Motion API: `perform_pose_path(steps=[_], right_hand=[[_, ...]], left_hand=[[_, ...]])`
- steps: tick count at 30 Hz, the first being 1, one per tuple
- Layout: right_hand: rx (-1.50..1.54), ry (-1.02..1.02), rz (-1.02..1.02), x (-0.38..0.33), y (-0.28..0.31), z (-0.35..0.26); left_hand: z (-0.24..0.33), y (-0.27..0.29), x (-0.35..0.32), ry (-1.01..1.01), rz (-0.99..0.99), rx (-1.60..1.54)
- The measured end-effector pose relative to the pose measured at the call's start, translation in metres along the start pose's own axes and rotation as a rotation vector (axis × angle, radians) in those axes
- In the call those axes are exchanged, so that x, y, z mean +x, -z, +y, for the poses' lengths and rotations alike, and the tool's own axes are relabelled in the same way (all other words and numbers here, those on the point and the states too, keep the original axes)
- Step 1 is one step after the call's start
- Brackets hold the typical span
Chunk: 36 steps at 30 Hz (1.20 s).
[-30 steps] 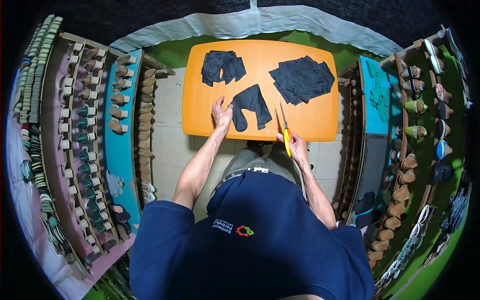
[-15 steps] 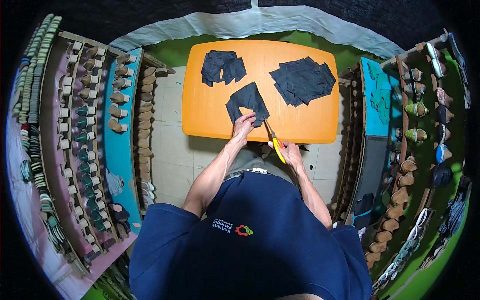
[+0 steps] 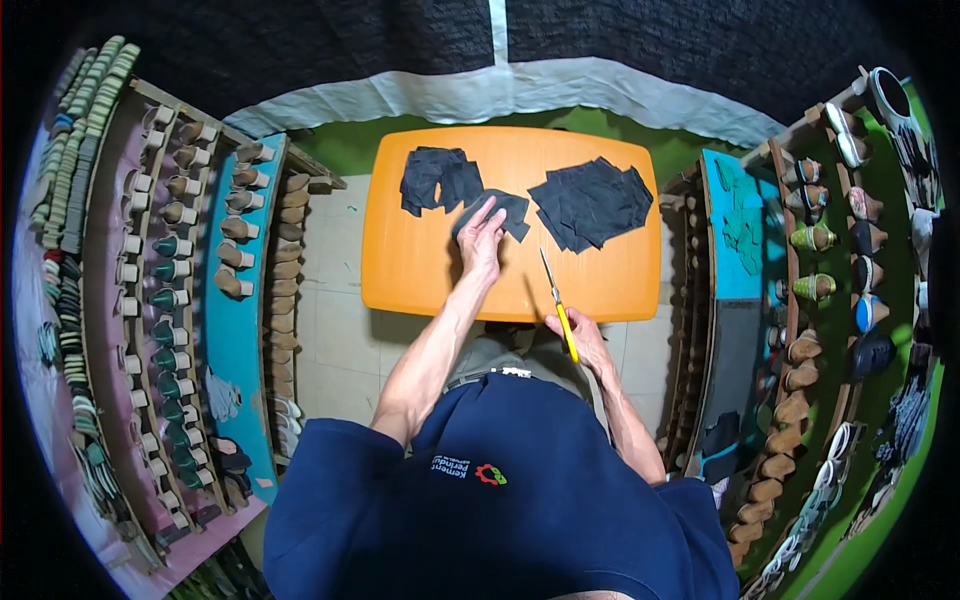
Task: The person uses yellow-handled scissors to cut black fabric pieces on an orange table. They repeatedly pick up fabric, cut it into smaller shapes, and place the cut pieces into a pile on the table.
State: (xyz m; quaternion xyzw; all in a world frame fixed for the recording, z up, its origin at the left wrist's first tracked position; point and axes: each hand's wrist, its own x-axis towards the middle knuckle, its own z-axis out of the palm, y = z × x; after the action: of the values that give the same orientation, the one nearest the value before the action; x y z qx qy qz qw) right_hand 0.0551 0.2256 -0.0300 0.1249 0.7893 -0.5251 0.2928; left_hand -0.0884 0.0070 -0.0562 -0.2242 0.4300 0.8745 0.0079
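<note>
My left hand (image 3: 481,243) holds a small curved piece of black fabric (image 3: 512,212) over the middle of the orange table, its fingers lying across the left part of the piece. Scissors (image 3: 562,315) with yellow handles are in my right hand (image 3: 590,348), just off the table's near edge. Their blades point away from me and look nearly together, apart from the fabric. Beyond my left hand lies a stack of black fabric pieces (image 3: 422,175). A wider, spread pile of black pieces (image 3: 598,205) rests at the right of the table.
The orange table (image 3: 410,285) has rounded corners. Racks of brown and green shoe lasts (image 3: 172,330) stand on the left. On the right, shelves carry shoes (image 3: 815,288) and more lasts (image 3: 775,467). Green scraps (image 3: 740,215) lie on a blue board. A dark curtain (image 3: 620,50) hangs behind.
My left hand has moved forward with the fabric piece, toward the left stack. The scissors have come away from the fabric, and their blades have drawn together. The view has tilted up slightly.
</note>
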Motion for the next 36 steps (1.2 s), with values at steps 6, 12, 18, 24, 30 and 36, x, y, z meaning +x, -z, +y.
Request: perform_pose_path(steps=[6, 12, 18, 24, 30, 36], right_hand=[[0.057, 0.252, -0.098, -0.003, -0.042, -0.044], [0.052, 0.332, -0.061, 0.019, -0.063, -0.071], [0.196, 0.266, -0.114, 0.015, -0.064, -0.099], [0.215, 0.251, -0.134, 0.022, -0.066, -0.091], [0.310, 0.173, -0.144, 0.013, -0.063, -0.098], [0.389, 0.146, -0.143, 0.012, -0.062, -0.098]], left_hand=[[0.044, -0.041, -0.033, -0.303, 0.032, 0.064], [0.052, -0.031, -0.054, -0.339, 0.034, 0.117], [0.054, -0.033, -0.075, -0.311, 0.128, 0.167], [0.049, -0.029, -0.080, -0.284, 0.115, 0.124], [0.048, -0.031, -0.077, -0.248, 0.103, 0.001], [0.043, -0.010, -0.064, -0.251, -0.017, -0.012]])
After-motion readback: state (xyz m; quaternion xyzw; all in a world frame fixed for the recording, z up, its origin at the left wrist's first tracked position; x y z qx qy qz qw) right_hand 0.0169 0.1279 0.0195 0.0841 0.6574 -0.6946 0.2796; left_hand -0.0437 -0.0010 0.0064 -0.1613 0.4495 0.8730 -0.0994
